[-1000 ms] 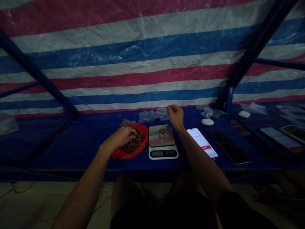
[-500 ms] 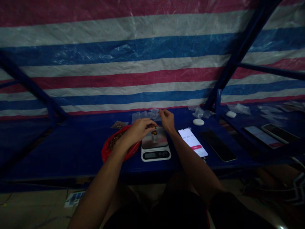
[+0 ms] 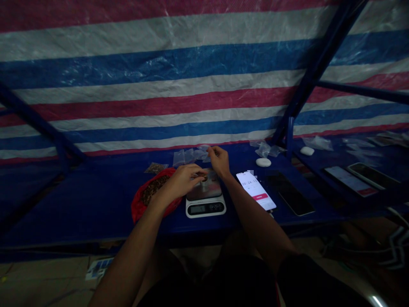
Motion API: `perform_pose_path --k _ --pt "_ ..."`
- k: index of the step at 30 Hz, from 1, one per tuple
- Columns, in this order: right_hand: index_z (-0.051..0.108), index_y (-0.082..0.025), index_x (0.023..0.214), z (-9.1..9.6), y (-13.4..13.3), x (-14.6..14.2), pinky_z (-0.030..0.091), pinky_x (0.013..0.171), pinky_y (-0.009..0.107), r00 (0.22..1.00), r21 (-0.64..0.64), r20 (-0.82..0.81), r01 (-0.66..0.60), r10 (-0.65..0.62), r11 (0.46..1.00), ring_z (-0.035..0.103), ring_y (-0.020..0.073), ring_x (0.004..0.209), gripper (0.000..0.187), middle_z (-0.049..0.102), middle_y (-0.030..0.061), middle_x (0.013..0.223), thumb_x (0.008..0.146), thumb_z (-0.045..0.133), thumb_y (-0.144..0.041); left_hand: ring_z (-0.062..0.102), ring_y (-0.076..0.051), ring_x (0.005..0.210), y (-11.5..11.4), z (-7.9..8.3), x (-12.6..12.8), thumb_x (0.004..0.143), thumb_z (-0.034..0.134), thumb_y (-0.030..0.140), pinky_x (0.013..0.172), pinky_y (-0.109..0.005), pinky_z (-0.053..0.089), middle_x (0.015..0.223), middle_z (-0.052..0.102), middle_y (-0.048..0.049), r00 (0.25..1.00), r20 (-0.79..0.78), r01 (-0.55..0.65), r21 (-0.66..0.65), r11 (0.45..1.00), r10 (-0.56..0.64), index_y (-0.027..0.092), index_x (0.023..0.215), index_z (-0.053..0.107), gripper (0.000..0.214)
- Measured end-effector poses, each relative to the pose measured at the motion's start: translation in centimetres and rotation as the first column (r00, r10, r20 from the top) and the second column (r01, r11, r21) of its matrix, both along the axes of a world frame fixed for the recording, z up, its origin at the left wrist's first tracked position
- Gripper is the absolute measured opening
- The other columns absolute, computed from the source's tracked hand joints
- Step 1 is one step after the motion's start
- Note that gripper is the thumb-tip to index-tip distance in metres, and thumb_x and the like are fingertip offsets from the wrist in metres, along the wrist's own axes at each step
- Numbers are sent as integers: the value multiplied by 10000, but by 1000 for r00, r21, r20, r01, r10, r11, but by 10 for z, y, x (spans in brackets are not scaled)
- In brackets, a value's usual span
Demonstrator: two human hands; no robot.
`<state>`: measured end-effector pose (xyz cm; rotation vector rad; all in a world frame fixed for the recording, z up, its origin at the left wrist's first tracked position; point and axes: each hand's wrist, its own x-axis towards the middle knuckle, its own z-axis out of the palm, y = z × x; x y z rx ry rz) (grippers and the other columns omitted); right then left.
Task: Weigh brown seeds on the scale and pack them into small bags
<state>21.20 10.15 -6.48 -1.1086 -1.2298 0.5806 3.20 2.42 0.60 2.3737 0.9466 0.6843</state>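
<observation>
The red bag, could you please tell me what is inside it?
Small brown pieces show inside the red bag. The left forearm covers part of its right side, and anything beneath the top layer is hidden.

The left hand has its fingers at a little cup on a digital scale, a red plastic bag left of them, the right hand just past them.

Phone screen reading 00:24:12, scale display illegible
</observation>
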Motion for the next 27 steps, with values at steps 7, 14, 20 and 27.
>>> perform_pose_path --k 7,14,20,27 --pt "679 -176 747 3 -2 1 437 626 272 999 -18 22 -41 42 999 570 160 625 313 645 6 653 885 579 -439 714 -195 1037 0 -2 -2 928 629 144 961 -345 545 1107 780 -58 1000 19 21 -36 999 -21 203 1036 776 191" --pt "702 -166 770 18 -8 7 419 616 262 983 -30 150 -100 103 995 572 157 647 321 671 16 695 904 565 -424 708 -201 1009 3 -7 -1 932 649 183 918 -345 554 1075 753 -70 994 102 -29 -25 999 32 193 1009 760 135" --pt "763 -150 807 41 -43 38 441 665 262 791 -231 494 -280 360 932 642 168 701 222 751 42 784 877 589 -268 697 -207 1014 -4 4 -16 982 597 257 925 -356 529 1065 760 -58 994 56 -98 72 993 94 211 1031 755 172" --pt "815 -190 889 40 -73 59 466 722 271 490 -397 722 -285 488 873 706 216 835 143 799 76 920 832 688 -219 721 -213 912 -2 3 -77 922 641 320 839 -333 555 1019 783 -60 954 -204 -243 -88 966 222 200 1031 749 194"
